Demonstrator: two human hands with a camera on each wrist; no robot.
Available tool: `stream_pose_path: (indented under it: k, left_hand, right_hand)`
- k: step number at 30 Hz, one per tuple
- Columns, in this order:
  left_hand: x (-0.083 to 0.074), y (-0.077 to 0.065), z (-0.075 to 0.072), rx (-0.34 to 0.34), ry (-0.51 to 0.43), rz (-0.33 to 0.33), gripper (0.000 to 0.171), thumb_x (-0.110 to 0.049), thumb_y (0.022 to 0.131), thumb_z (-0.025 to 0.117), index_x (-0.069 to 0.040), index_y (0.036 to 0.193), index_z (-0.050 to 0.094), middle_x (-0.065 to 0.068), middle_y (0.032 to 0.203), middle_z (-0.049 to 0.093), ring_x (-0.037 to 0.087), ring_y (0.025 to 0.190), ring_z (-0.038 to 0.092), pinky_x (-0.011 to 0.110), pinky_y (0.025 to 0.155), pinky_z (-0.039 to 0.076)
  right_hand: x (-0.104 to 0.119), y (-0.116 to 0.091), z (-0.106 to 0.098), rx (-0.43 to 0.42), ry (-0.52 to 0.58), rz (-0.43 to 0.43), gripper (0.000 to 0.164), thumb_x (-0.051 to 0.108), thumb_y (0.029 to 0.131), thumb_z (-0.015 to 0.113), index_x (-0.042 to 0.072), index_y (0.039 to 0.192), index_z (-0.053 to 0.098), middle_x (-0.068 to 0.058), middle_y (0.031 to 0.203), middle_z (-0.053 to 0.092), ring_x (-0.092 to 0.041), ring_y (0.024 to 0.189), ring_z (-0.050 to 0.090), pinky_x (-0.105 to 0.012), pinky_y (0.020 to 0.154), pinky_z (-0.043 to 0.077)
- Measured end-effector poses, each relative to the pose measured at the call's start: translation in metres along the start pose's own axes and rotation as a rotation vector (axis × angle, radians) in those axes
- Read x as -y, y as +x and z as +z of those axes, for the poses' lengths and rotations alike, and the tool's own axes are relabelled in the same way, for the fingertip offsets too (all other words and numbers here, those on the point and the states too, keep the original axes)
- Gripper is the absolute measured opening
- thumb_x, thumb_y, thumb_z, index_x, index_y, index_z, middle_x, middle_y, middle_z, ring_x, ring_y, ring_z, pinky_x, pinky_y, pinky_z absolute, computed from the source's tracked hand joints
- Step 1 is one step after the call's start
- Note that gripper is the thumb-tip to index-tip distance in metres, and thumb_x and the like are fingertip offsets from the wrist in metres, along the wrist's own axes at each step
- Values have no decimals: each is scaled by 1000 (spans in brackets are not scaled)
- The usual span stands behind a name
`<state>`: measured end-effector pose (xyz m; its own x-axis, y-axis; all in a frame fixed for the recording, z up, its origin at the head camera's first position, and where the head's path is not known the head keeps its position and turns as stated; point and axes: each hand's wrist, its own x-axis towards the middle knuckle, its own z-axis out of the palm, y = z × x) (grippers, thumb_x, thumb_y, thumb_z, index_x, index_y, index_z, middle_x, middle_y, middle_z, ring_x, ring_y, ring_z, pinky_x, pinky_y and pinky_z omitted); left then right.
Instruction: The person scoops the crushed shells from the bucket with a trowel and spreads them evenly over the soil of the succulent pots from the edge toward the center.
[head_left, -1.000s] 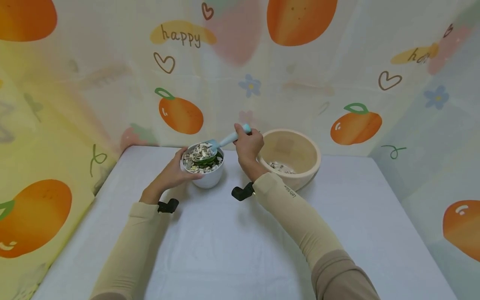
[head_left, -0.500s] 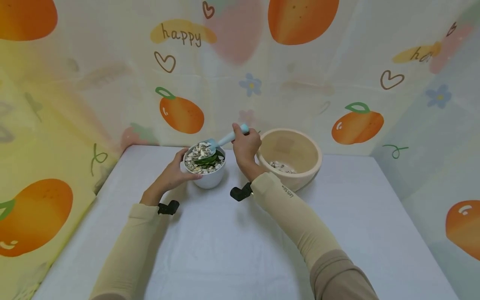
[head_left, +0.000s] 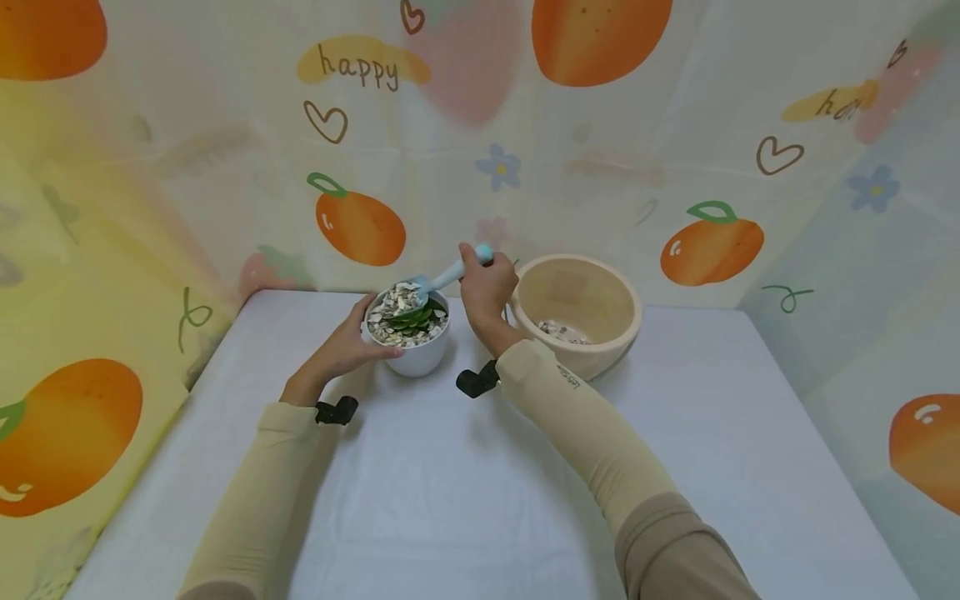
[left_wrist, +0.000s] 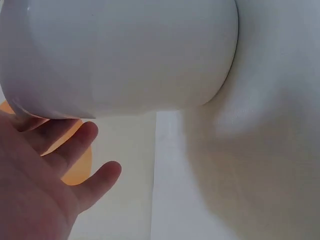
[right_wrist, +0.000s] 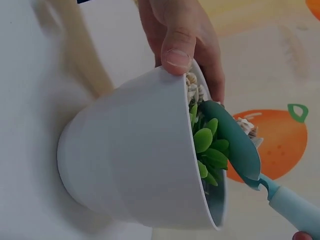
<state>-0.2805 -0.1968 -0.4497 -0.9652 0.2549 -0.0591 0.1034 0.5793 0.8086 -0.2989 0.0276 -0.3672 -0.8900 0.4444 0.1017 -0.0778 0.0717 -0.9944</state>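
Observation:
A white flowerpot [head_left: 415, 362] stands on the table, holding a green succulent [right_wrist: 212, 150] and pale stone chips. My left hand [head_left: 347, 343] grips its rim from the left, thumb on the near side; several fingers show below the pot in the left wrist view. In my right hand [head_left: 487, 287] is the handle of a light blue trowel [right_wrist: 240, 142]. The trowel's blade lies slanted over the pot's mouth, close above the leaves, with stone chips on it. In the right wrist view, only a fingertip [right_wrist: 302, 236] of the right hand shows at the handle.
Just right of my right hand stands a large beige bowl-shaped planter [head_left: 633, 329] with some stone chips [head_left: 562, 333] at its bottom. A white cloth [head_left: 450, 492] covers the table. Behind it hangs a fruit-patterned curtain [head_left: 585, 192].
My right hand has shifted slightly left with the trowel, whose handle stands a little steeper. The left hand and the pot have stayed in place.

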Motion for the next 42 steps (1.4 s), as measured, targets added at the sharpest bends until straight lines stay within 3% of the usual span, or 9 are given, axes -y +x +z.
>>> stream_pose_path:
  k: [9,14,18,28,38,42]
  left_hand:
    - [-7,-3,6,-33,16,-4,119,-43,72,84,-10,156,7,18,160,21,38,147,22,61,117,21]
    - [-8,-1,3,-5,18,35,115,-35,74,83,-9,156,7,19,160,20,40,146,23,62,116,22]
    - [-7,1,2,9,12,19,118,-35,74,83,-10,157,2,20,161,17,41,147,21,63,116,21]
    - [-10,0,13,-61,4,11,116,-38,72,85,-9,156,10,17,158,25,37,145,27,60,116,24]
    - [-11,3,3,34,20,45,121,-37,73,84,-7,156,1,20,161,17,39,146,22,61,117,21]
    - [-9,5,5,29,13,38,120,-37,72,84,-7,156,3,20,161,18,38,147,22,60,117,21]
  right_hand:
    - [2,-1,2,-15,-47,-58,31,35,89,71,6,82,62,-2,68,59,-13,56,60,-25,56,52]
    - [4,-3,1,-7,-63,-79,33,37,89,70,6,80,61,-4,67,60,-11,55,57,-23,55,48]
    - [6,-6,1,5,-82,-118,33,37,90,70,5,81,62,-4,66,60,-12,56,56,-24,55,44]
    - [7,-7,-1,4,-92,-160,34,36,90,69,5,80,61,-8,67,62,-14,57,56,-23,54,41]
    - [10,-7,-2,47,-93,-169,34,37,91,68,5,82,61,-7,66,61,-12,53,55,-23,49,41]
    - [11,-5,-4,51,-100,-172,33,36,91,68,6,80,60,-5,66,59,-12,54,54,-22,50,41]
